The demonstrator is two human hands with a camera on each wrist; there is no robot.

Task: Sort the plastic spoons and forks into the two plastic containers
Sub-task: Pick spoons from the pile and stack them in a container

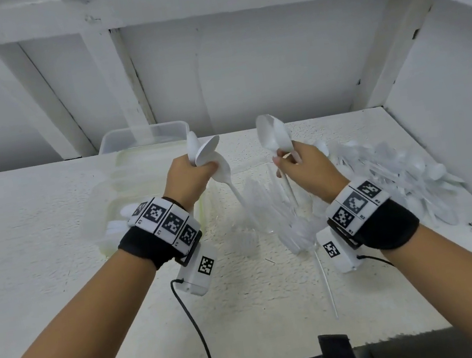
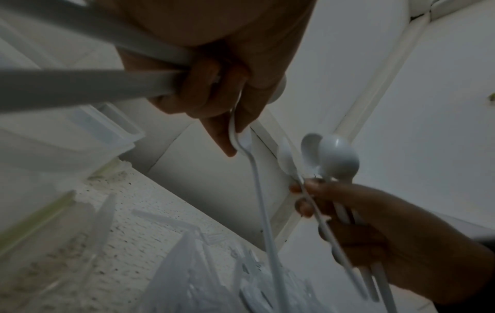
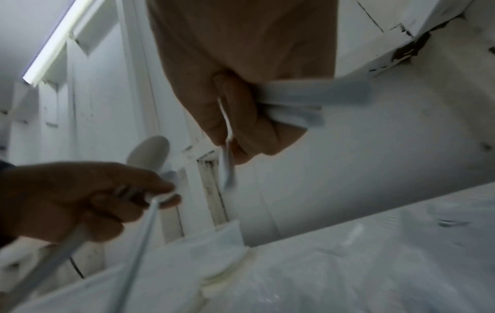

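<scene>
Left grip (image 1: pixel 189 177): clenched around a bunch of white plastic spoons (image 1: pixel 210 158), bowls up.
Right grip (image 1: pixel 304 168): clasped several spoons (image 1: pixel 276 137), bowls up.
Containers (image 1: pixel 144 137): just beyond and below the left grip.
Loose cutlery pile (image 1: pixel 397 171): on the tabletop (image 1: pixel 37 241), right of the right grip.

Both hands raised, left hand (image 1: pixel 190 178) grip curled (fist), right hand (image 1: pixel 307 167) pinching

The spoons (image 1: pixel 276 138) are smooth white plastic with a slight sheen. The containers (image 1: pixel 144 137) are clear, glossy plastic. The counter (image 1: pixel 37 241) is rough, matt and speckled white. The wrist straps (image 1: pixel 387 227) are black cloth. The wall (image 1: pixel 272 64) looks matt, painted white.
</scene>
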